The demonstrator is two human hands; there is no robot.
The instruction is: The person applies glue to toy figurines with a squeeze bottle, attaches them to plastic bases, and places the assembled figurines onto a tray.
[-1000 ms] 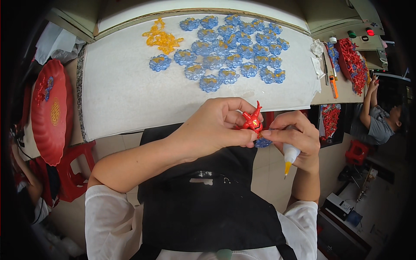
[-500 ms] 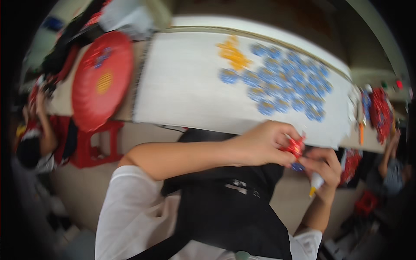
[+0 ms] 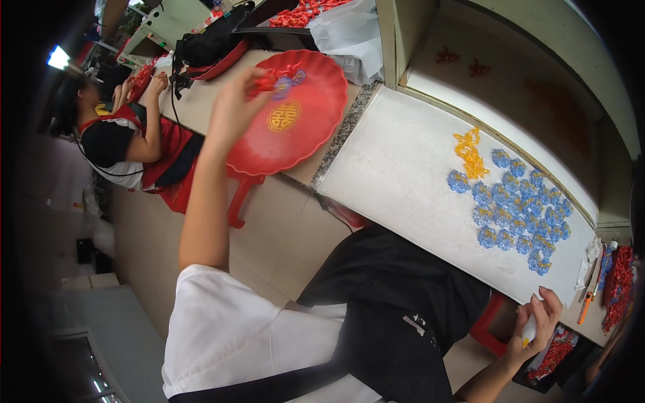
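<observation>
My left hand (image 3: 232, 111) reaches over a round red tray (image 3: 316, 127) with a scalloped rim and a gold emblem. Its fingers are closed on a small shiny red piece (image 3: 263, 82), its outline partly blurred. Close beside it in the tray lie blue and red pieces (image 3: 295, 76). Near the right front edge of the white work surface (image 3: 390, 161), my right hand (image 3: 543, 319) curls around a small white bottle (image 3: 529, 330) with a yellow tip. Many translucent blue flower-shaped pieces (image 3: 521, 208) with yellowish centres cover the surface's right part, beside a cluster of orange pieces (image 3: 471, 153).
A low wall and shelf (image 3: 497, 87) run behind the surface, with a few red pieces inside. An orange pen-like tool (image 3: 585, 307) and a pile of red pieces (image 3: 618, 289) are at right. A co-worker (image 3: 127, 144) sits at left; a red stool (image 3: 242, 195) stands below the tray.
My left hand has swung away from my right hand, out left to the tray, carrying the red piece. My right hand keeps the bottle. The view has turned left.
</observation>
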